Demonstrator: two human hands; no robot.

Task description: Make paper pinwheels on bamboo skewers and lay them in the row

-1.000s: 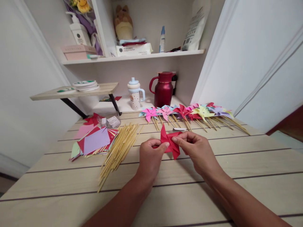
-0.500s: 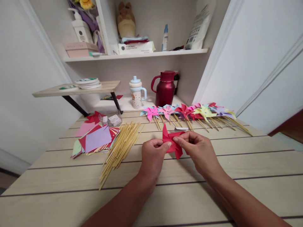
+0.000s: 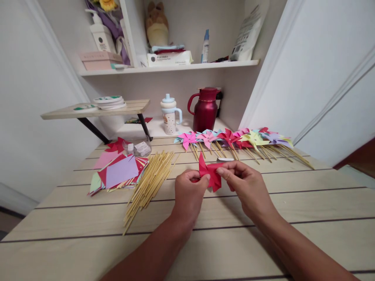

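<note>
Red paper pinwheel point(image 3: 212, 174) over the middle of the table point(image 3: 231, 249), pinched by left hand point(image 3: 188, 193) and right hand point(image 3: 249, 187), thin sticks point(image 3: 148, 183) toward the left edge, coloured pinwheels point(image 3: 230, 137) along the back edge, toward its right corner.

The pale, planked wooden table point(image 3: 234, 249) carries a loose bundle of thin tan sticks point(image 3: 149, 181), a fanned pile of multicoloured paper sheets point(image 3: 121, 172) just left of it, a clear plastic bag point(image 3: 142, 148) behind, and multicoloured paper pinwheels point(image 3: 228, 137) in a row at the back right.
</note>
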